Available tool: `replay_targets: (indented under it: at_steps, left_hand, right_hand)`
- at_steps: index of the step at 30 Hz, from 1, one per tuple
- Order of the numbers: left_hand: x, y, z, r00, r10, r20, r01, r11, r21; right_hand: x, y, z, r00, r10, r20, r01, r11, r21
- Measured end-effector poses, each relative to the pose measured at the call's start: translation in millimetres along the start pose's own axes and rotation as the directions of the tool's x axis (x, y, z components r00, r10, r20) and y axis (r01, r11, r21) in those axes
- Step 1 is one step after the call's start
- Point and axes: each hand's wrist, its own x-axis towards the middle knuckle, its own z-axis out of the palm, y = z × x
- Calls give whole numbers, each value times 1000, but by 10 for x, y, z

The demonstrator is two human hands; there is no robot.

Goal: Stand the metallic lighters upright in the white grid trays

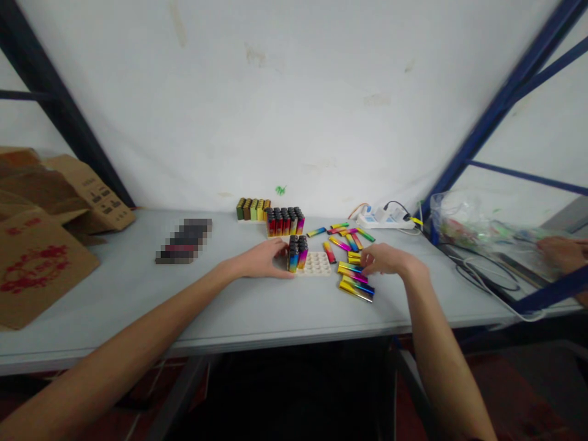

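My left hand [264, 259] curves around the left end of a white tray with round holes [318, 263], thumb at the front and fingers behind. In that end of the tray, several upright lighters [298, 254] stand in rows, with black tops and shiny rainbow bodies. My right hand [383, 258] is closed at the right of the tray, its fingertips on a yellow metallic lighter [354, 258]. Closer to me, several more lighters [357, 288] in yellow, magenta and blue lie flat. A red and yellow lighter [329, 252] lies beside the tray.
Behind stand a filled tray of red lighters [285, 223] and a group of green and yellow ones [253, 210]. A power strip [386, 218] lies by the wall. Cardboard boxes [41, 263] are at left, a blurred-out dark object [184, 241] nearby. At right, another person's hand [563, 252] shows beyond the blue frame.
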Motion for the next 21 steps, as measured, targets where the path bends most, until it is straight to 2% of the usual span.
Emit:
replay_targets:
  at_steps: [4,7,13,16,18,21]
  left_hand:
    - [-2,-8,0,1000,16,-12,-16,999,-30]
    - [-8,-16,0,1000,21,-14,-22,999,-41]
    - [-12,-8,-2,1000,25,-2,-26,998,-59]
    - [-10,2,-9,1000,26,2,-26,998,-59]
    - [-9,6,-13,1000,25,3,-24,999,-48]
    - [-9,5,-15,1000,22,0,-22,999,-36]
  right_hand:
    - [52,-18,4,994,-107,-29,103,988,-119]
    - [69,2,-9,977,-179,-118,163,977,-136]
    - [160,71,-2,864,-339,-373,363,932,-6]
    - [226,42,36,817,-358,-451,455,882,124]
    - [254,14,58,820,-343,-459,466,865,187]
    - [263,4,64,839,-307,-449,419,891,174]
